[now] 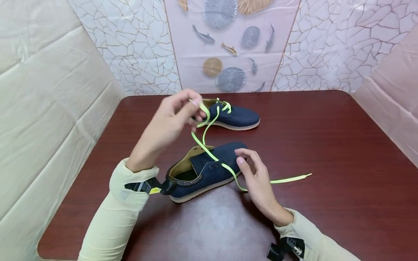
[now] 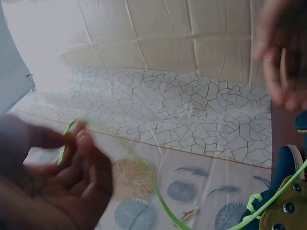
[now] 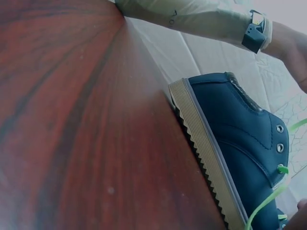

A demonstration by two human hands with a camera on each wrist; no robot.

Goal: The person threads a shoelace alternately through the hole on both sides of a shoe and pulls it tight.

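Note:
A navy shoe [image 1: 209,177] with a pale sole sits on the table, its toe toward the right. One bright yellow-green shoelace [image 1: 206,149] runs through its front eyelets; the upper eyelets [image 3: 280,139] hold no lace in the right wrist view. My left hand [image 1: 171,117], raised above the shoe's far side, pinches one length of the lace between thumb and fingertips. Beside the toe, my right hand [image 1: 259,186] has loosely bent fingers and holds nothing visible. The lace's other length passes behind that hand, and its tip [image 1: 307,175] lies on the table to the right.
Behind, a second navy shoe [image 1: 243,117] with the same coloured lace stands on the dark red-brown table [image 1: 326,137]. A patterned backdrop [image 1: 140,47] rises at the table's far edge, with pale cloth [image 1: 49,108] along the left side.

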